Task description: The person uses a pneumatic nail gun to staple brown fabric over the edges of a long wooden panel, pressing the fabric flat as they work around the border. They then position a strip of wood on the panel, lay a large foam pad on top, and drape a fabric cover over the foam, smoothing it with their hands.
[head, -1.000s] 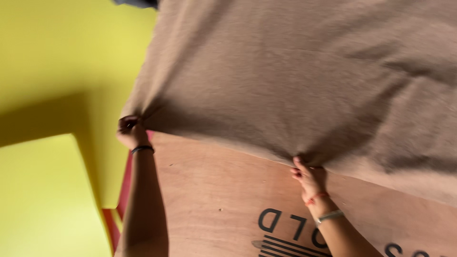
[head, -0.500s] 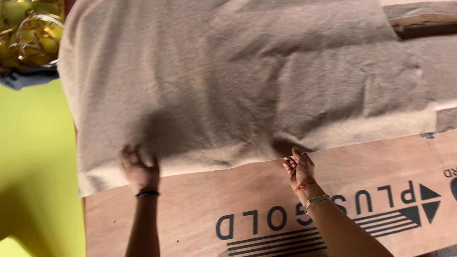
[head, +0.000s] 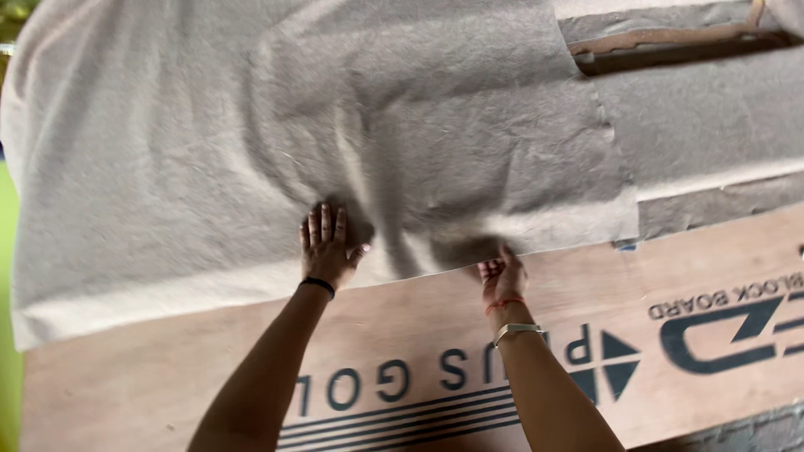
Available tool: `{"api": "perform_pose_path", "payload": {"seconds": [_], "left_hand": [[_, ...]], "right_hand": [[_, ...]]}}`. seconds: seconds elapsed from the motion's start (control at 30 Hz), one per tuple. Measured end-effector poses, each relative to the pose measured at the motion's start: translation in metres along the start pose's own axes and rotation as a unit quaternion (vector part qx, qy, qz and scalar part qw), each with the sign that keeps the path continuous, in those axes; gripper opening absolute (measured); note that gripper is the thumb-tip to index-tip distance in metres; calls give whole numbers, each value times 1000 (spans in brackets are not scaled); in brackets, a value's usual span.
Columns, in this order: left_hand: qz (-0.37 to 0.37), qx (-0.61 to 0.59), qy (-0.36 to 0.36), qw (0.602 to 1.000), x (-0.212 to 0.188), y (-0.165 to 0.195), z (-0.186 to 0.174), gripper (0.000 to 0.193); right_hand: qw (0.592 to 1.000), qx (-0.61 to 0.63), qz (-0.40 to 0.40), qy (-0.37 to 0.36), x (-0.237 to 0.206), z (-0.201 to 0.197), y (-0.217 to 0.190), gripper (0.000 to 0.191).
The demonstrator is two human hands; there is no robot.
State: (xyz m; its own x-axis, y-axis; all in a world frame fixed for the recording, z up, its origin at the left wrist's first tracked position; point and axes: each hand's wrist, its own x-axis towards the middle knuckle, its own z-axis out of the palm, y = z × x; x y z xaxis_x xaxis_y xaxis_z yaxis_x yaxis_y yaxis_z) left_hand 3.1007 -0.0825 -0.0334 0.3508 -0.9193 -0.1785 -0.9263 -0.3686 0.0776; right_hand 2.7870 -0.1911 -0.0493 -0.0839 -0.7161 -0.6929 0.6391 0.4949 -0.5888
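A large beige-grey felt sheet (head: 209, 142) lies over a brown plywood board (head: 151, 393) with dark printing along its near side. My left hand (head: 327, 247) presses flat on the sheet near its lower edge, fingers spread. My right hand (head: 501, 278) pinches the sheet's lower edge, where the cloth bunches into a fold. A black band sits on my left wrist; a red thread and a metal bangle are on my right wrist.
A second felt piece (head: 712, 142) covers the board to the right, overlapped by the large sheet. A dark gap with a wooden strip (head: 670, 46) shows at the top right. A yellow-green surface (head: 7, 335) runs along the left edge.
The view has shifted left to right across the board. My left hand moved right, up onto the sheet and closer to my right hand, which still holds the edge.
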Motion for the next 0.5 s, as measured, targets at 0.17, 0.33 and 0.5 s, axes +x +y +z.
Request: {"api": "perform_pose_path", "payload": {"seconds": [0.17,0.33,0.5], "left_hand": [[-4,-56,5,998,23,68,12,96],[-45,-95,42,994,46,99,19,92],[-62,-74,84,992,64,124,23,88]], "right_hand": [[988,-89,-94,79,45,-25,-75,17],[990,-134,4,52,67,-38,-78,22],[998,-45,-13,36,106,-74,-109,23]]}}
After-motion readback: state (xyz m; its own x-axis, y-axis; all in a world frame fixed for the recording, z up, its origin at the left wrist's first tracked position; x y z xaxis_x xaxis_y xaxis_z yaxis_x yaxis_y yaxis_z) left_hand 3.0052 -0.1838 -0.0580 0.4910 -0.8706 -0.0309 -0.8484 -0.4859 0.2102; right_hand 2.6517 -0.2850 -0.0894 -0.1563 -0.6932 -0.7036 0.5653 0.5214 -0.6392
